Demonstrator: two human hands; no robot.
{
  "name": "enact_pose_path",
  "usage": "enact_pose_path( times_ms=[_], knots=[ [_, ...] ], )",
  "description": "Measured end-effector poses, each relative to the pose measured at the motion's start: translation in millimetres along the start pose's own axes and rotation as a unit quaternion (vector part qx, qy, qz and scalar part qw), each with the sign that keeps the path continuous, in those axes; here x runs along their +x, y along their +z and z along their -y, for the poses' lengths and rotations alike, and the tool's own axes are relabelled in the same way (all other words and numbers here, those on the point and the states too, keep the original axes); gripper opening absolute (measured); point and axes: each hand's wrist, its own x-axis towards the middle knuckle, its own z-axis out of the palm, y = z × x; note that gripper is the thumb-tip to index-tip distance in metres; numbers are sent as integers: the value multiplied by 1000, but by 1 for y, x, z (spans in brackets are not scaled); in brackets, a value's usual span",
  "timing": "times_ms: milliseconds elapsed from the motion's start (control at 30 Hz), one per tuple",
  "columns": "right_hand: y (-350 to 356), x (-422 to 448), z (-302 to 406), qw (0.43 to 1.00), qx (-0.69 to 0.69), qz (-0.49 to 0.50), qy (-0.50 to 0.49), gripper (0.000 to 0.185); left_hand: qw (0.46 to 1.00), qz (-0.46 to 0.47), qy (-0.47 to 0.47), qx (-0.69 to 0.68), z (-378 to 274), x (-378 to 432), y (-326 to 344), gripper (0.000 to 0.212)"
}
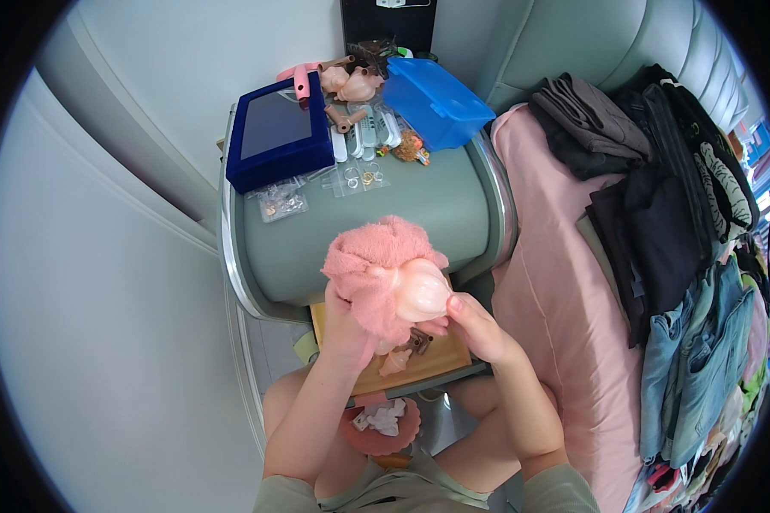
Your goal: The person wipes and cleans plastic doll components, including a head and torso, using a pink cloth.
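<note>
My left hand (348,330) grips a fuzzy pink cloth (385,243) that is bunched around one end of a glossy, pale pink, bulb-shaped piece (420,292). With thumb and fingers, my right hand (481,330) holds the right end of that ribbed bulb. Both hands are raised above an open drawer (446,365) with a wood-coloured inside. In the drawer lie a smaller peach-coloured bulbous piece (394,363) and brown tube pieces (420,342), partly hidden by my hands and the cloth.
On the grey-green nightstand (385,224) are a blue velvet case (282,165), a blue plastic bin (433,96), bagged rings (362,179) and more bulbous pieces (359,84). A pink waste basket (414,426) stands below the drawer. Folded clothes (661,237) cover the bed (532,288) at right.
</note>
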Motion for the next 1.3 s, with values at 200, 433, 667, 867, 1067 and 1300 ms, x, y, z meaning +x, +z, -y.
enact_pose_path(
  times_ms=[200, 433, 667, 867, 1067, 1300],
  knots=[
    [9, 9, 11, 922, -333, -88, -179, 27, 997, -72, 10, -1, 1, -1, 2, 28],
    [9, 7, 12, 833, -505, -113, -195, 31, 995, -94, -28, -11, 3, -3, 7, 32],
    [15, -1, 6, 991, -92, -77, -55, 31, 999, -8, -26, -47, -3, -7, -3, 43],
    [9, 2, 5, 993, 86, 66, 52, 45, 990, 73, -54, -103, 1, -5, -27, 55],
    [12, 1, -1, 931, 306, 180, 85, 46, 985, 27, -122, -119, -1, -11, -30, 60],
    [17, 3, 4, 962, 231, 119, 81, 48, 988, 30, -71, -132, 5, -5, -17, 54]
  ],
)
